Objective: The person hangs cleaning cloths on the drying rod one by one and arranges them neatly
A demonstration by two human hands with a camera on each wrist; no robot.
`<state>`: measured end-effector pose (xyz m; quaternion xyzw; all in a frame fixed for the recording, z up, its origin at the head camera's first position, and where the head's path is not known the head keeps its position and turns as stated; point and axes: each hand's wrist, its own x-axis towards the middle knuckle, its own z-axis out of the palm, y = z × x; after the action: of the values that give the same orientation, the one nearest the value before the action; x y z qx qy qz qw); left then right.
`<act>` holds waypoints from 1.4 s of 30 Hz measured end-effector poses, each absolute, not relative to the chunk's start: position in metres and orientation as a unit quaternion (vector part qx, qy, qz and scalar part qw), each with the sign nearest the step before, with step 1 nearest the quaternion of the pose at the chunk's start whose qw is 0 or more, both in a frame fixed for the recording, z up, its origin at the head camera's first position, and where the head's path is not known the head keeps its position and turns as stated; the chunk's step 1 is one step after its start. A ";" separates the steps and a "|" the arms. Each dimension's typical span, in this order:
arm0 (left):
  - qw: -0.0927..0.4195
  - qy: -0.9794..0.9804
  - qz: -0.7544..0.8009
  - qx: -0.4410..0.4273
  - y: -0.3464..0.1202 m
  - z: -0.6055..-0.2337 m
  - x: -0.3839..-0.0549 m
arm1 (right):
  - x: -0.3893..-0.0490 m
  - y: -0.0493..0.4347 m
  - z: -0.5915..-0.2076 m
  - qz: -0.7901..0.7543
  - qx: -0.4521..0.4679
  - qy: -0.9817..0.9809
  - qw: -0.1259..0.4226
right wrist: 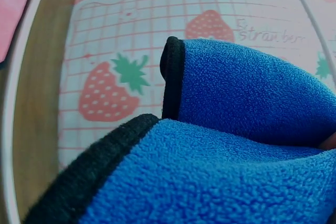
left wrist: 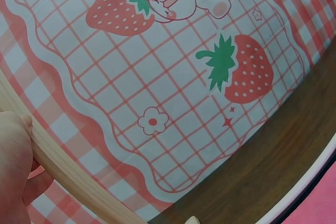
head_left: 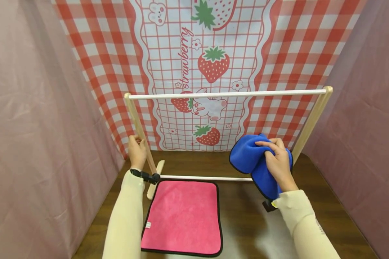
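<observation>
A drying rack with pale wooden posts and white rails stands across the table. My left hand [head_left: 137, 153] pinches the rack's left post [head_left: 137, 120] about halfway up; the left wrist view shows the thumb in front of the wood and a finger behind it. Bunched in my right hand [head_left: 278, 163] is a blue towel [head_left: 246, 154] with black edging, held up near the right post [head_left: 311, 120]. Its folds fill much of the right wrist view. Below the upper rail [head_left: 227, 94], a pink towel [head_left: 184, 216] lies flat on the table, its far edge along the lower rail [head_left: 204, 178].
The rack's left foot [head_left: 160, 167] rests on the brown wooden table [head_left: 243, 219]. Behind the rack hangs a red-and-white checked cloth [head_left: 282, 46] printed with strawberries. Pink curtains [head_left: 45, 118] close off both sides.
</observation>
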<state>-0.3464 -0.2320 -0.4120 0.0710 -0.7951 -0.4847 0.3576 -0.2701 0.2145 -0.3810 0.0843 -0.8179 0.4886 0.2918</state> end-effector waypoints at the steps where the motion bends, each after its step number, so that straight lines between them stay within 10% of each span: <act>1: 0.356 -0.795 -0.486 0.071 -0.232 -0.412 -0.346 | -0.271 0.214 -0.376 0.488 0.088 -0.816 0.297; 42: 0.349 -0.796 -0.490 0.071 -0.230 -0.412 -0.343 | -0.288 0.195 -0.226 0.469 0.219 -0.718 0.467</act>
<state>-0.3430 -0.2299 -0.4116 0.0714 -0.7956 -0.4898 0.3493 -0.2881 0.1954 -0.2261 0.2185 -0.7175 0.4687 0.4666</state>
